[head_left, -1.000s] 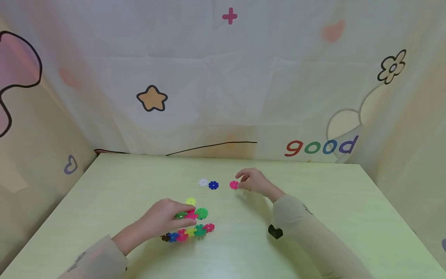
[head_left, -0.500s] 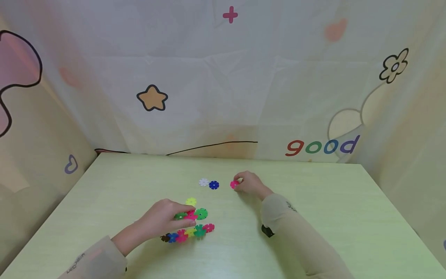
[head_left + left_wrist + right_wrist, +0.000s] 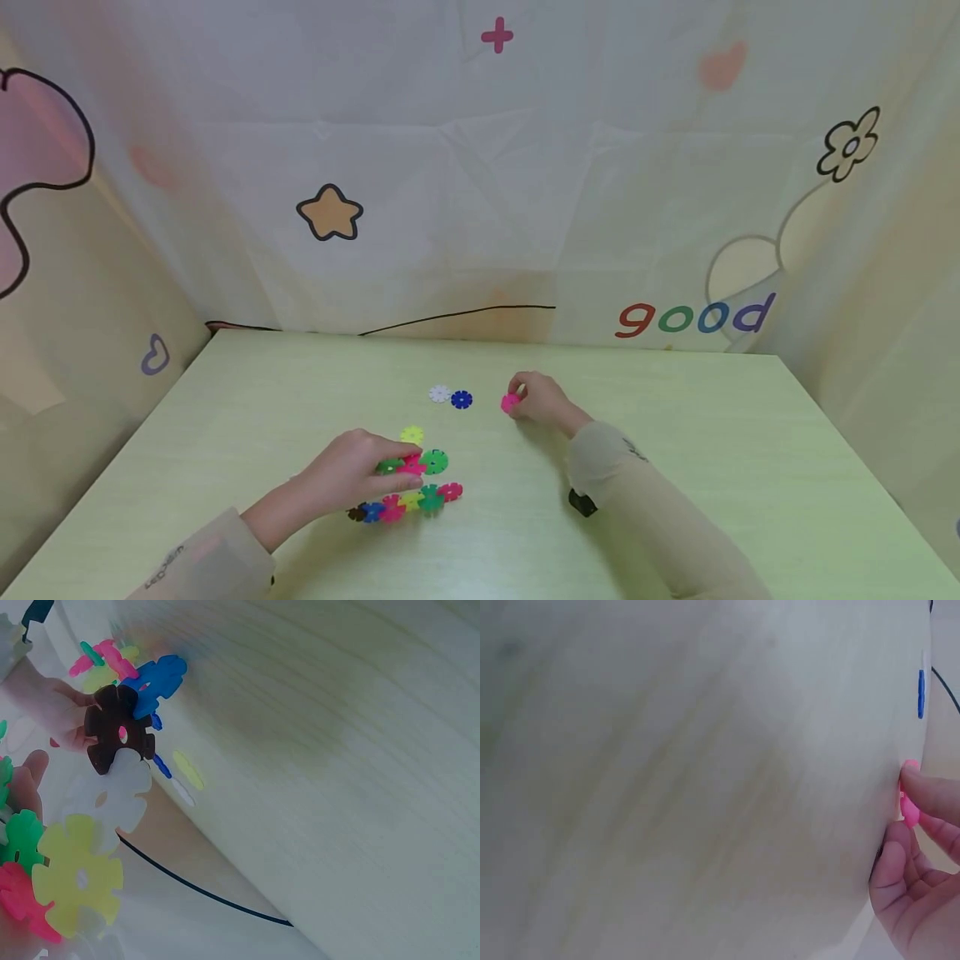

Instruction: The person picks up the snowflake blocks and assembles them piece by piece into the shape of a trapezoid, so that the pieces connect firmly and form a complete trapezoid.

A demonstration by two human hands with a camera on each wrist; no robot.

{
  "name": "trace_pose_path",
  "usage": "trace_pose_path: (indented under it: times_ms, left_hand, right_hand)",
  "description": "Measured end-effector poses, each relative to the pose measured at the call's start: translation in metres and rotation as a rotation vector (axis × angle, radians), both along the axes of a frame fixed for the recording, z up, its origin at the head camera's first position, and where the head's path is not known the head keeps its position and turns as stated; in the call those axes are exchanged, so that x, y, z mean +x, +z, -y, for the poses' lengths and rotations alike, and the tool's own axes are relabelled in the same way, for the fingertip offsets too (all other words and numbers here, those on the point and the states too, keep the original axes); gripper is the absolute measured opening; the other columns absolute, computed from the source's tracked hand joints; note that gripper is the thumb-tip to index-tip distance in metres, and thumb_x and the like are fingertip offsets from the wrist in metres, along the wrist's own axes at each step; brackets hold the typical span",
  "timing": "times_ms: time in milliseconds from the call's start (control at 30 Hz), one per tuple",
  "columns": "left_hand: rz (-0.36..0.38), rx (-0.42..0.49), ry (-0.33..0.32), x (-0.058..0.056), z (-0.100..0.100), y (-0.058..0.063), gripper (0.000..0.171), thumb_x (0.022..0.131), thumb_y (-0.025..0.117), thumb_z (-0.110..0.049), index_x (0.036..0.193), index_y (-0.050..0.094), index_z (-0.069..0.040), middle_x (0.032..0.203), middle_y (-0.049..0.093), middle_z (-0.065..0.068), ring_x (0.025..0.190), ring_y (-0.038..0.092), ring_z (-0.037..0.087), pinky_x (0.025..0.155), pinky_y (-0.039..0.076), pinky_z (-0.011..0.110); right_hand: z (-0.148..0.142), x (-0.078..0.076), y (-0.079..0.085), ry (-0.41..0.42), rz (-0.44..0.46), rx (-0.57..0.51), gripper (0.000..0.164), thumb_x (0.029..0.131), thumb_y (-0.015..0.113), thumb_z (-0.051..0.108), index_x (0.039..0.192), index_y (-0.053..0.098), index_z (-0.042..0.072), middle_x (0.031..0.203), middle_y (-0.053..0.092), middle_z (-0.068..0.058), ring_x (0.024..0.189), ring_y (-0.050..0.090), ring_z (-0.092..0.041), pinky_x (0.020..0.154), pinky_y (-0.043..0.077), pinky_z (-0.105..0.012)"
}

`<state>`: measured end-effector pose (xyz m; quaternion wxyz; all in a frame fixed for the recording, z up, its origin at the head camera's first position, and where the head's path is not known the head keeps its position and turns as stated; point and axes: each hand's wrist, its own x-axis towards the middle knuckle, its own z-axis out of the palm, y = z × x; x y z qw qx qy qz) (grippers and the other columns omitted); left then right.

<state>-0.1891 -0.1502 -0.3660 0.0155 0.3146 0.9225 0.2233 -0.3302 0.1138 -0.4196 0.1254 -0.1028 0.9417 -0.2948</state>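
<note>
My left hand [image 3: 356, 471] grips a linked chain of notched snowflake discs, held up over the table. Green discs [image 3: 435, 462] and pink ones show by the fingertips, and a lower row runs from brown [image 3: 357, 512] through blue to pink. In the left wrist view, brown [image 3: 120, 727], white [image 3: 120, 796] and yellow [image 3: 79, 874] discs interlock along the chain. My right hand [image 3: 546, 401] pinches a pink snowflake disc [image 3: 510, 403] between thumb and fingers, at the table's surface. The right wrist view has this pink disc [image 3: 910, 793] nearly edge-on.
A white disc [image 3: 439, 393] and a dark blue disc [image 3: 462, 400] lie side by side, left of my right hand. Beyond the left hand is a yellow disc [image 3: 412, 435]. A printed curtain [image 3: 450, 192] hangs behind the pale table [image 3: 675, 442].
My right hand has reached the pink disc, closed finger and thumb on it, and shifted it slightly. My left hand has stayed in place with the chain.
</note>
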Motion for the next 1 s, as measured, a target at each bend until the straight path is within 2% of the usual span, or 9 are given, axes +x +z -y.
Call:
trace_pose_path:
  times_ms: [233, 333, 467, 633, 700, 900, 1000]
  left_hand:
    - [0.012, -0.021, 0.01, 0.001, -0.002, 0.0, 0.035, 0.078, 0.065, -0.036, 0.104, 0.066, -0.013, 0.084, 0.07, -0.001, 0.062, 0.058, -0.001, 0.055, 0.04, 0.014]
    - [0.003, -0.021, 0.003, 0.0, -0.002, 0.001, 0.035, 0.078, 0.064, -0.035, 0.104, 0.066, -0.012, 0.083, 0.07, -0.001, 0.06, 0.056, -0.002, 0.055, 0.041, 0.014]
    - [-0.029, -0.022, -0.018, -0.001, -0.002, 0.0, 0.035, 0.078, 0.064, -0.036, 0.103, 0.067, -0.012, 0.084, 0.07, -0.001, 0.063, 0.059, 0.0, 0.062, 0.046, 0.017]
    - [-0.056, -0.024, -0.034, -0.002, -0.004, 0.0, 0.037, 0.079, 0.062, -0.041, 0.103, 0.067, -0.013, 0.086, 0.07, -0.001, 0.069, 0.063, 0.003, 0.068, 0.049, 0.02]
    - [-0.056, -0.02, -0.037, -0.003, -0.005, 0.0, 0.037, 0.078, 0.062, -0.041, 0.103, 0.067, -0.013, 0.083, 0.07, -0.002, 0.064, 0.061, 0.001, 0.065, 0.048, 0.019]
    - [-0.037, -0.004, -0.048, -0.005, -0.01, 0.0, 0.034, 0.078, 0.064, -0.036, 0.103, 0.067, -0.013, 0.071, 0.068, -0.005, 0.045, 0.043, -0.005, 0.05, 0.037, 0.014]
    - [-0.04, 0.0, -0.052, -0.006, -0.013, 0.0, 0.033, 0.078, 0.064, -0.035, 0.103, 0.067, -0.013, 0.074, 0.069, -0.004, 0.048, 0.046, -0.007, 0.051, 0.037, 0.013]
  right_hand:
    - [-0.006, 0.009, 0.002, 0.006, -0.007, -0.114, 0.016, 0.072, 0.069, 0.001, 0.084, 0.059, 0.005, 0.076, 0.055, -0.007, 0.067, 0.048, -0.016, 0.054, 0.042, -0.021]
    - [-0.009, 0.013, 0.005, 0.004, -0.004, -0.166, 0.011, 0.074, 0.065, -0.002, 0.083, 0.061, 0.004, 0.073, 0.053, -0.006, 0.066, 0.047, -0.015, 0.052, 0.041, -0.021]
    - [-0.014, 0.02, 0.011, 0.018, 0.014, -0.25, 0.009, 0.076, 0.06, -0.004, 0.083, 0.062, 0.001, 0.072, 0.052, -0.005, 0.064, 0.047, -0.014, 0.055, 0.044, -0.022]
    - [-0.019, 0.032, 0.022, 0.065, 0.056, -0.358, 0.01, 0.08, 0.058, -0.003, 0.089, 0.062, -0.003, 0.076, 0.055, -0.008, 0.065, 0.053, -0.013, 0.063, 0.052, -0.029]
    - [-0.02, 0.038, 0.027, 0.079, 0.078, -0.393, 0.012, 0.08, 0.058, -0.002, 0.091, 0.062, -0.003, 0.078, 0.056, -0.009, 0.066, 0.054, -0.014, 0.066, 0.053, -0.033]
    - [-0.022, 0.061, 0.046, 0.137, 0.099, -0.432, 0.014, 0.081, 0.06, 0.004, 0.095, 0.062, 0.002, 0.083, 0.06, -0.008, 0.072, 0.057, -0.019, 0.07, 0.051, -0.04]
    - [-0.021, 0.073, 0.054, 0.174, 0.09, -0.445, 0.014, 0.081, 0.061, 0.007, 0.095, 0.062, 0.004, 0.086, 0.061, -0.009, 0.075, 0.057, -0.021, 0.069, 0.05, -0.041]
